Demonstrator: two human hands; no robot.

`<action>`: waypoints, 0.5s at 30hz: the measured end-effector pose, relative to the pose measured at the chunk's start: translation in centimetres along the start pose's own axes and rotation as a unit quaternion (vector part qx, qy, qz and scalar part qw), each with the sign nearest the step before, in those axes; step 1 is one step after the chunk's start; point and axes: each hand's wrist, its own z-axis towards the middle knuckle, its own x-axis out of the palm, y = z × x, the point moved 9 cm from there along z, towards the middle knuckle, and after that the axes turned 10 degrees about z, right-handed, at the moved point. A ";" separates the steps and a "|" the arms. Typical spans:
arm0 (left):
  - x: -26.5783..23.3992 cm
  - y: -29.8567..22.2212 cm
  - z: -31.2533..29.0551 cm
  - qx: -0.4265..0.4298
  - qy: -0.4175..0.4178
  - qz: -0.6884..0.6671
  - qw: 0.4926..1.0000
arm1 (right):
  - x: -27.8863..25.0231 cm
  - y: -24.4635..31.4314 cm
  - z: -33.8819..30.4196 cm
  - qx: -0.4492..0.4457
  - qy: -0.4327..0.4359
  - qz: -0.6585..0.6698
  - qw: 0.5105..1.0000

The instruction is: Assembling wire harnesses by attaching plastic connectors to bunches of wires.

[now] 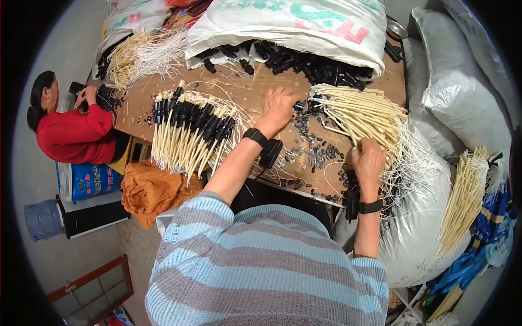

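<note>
My left hand (279,107) is over the middle of the table, a dark band on its wrist. Its fingertips close on a small black plastic part (298,106). To the right, my right hand (370,158) rests against the near side of a pile of cream tubes (361,111) with white wires. Those fingers curl downward, hiding whatever they grip. Small black and grey parts (312,155) lie scattered between my hands. On the left is a row of cream tubes fitted with black sleeves (190,122), their white wires trailing behind my left forearm.
A white woven sack (288,27) spills black plastic parts (315,68) at the table's far side. Another person in red (76,133) works at the left end. Full sacks (457,76) crowd the right side. An orange bag (152,190) hangs by the near left edge.
</note>
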 end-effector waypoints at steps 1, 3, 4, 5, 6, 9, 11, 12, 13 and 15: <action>-0.2 -0.2 -0.5 -0.004 0.009 0.011 1.000 | -0.7 1.4 -0.3 -0.035 -0.022 0.022 0.999; -0.8 -0.7 -1.5 -0.003 0.027 -0.030 0.999 | 0.0 1.7 -0.9 -0.014 0.003 0.111 0.994; -1.6 -0.2 -2.3 -0.036 0.025 -0.112 0.993 | 0.3 2.4 -1.1 0.019 0.027 0.177 0.984; -2.2 0.1 -2.8 -0.067 0.023 -0.195 0.978 | 0.0 3.5 -1.2 -0.004 0.013 0.243 0.970; -2.0 0.6 -3.6 -0.116 0.081 -0.214 0.966 | 0.3 4.1 -1.5 0.000 0.035 0.264 0.964; -3.0 0.8 -5.2 -0.159 0.106 -0.271 0.943 | 1.3 4.9 -2.4 -0.011 0.078 0.271 0.959; -4.1 0.7 -5.4 -0.108 0.048 -0.250 0.961 | 1.7 5.6 -2.5 -0.029 0.096 0.256 0.961; -4.7 -0.1 -5.4 -0.046 0.029 -0.201 0.978 | 1.7 6.3 -2.5 -0.049 0.100 0.250 0.962; -5.5 -1.3 -5.4 0.018 0.011 -0.151 0.988 | 1.8 6.9 -2.6 -0.066 0.105 0.243 0.962; -4.7 -2.7 -5.5 0.037 0.091 -0.093 0.991 | 2.4 7.4 -2.6 -0.067 0.131 0.184 0.972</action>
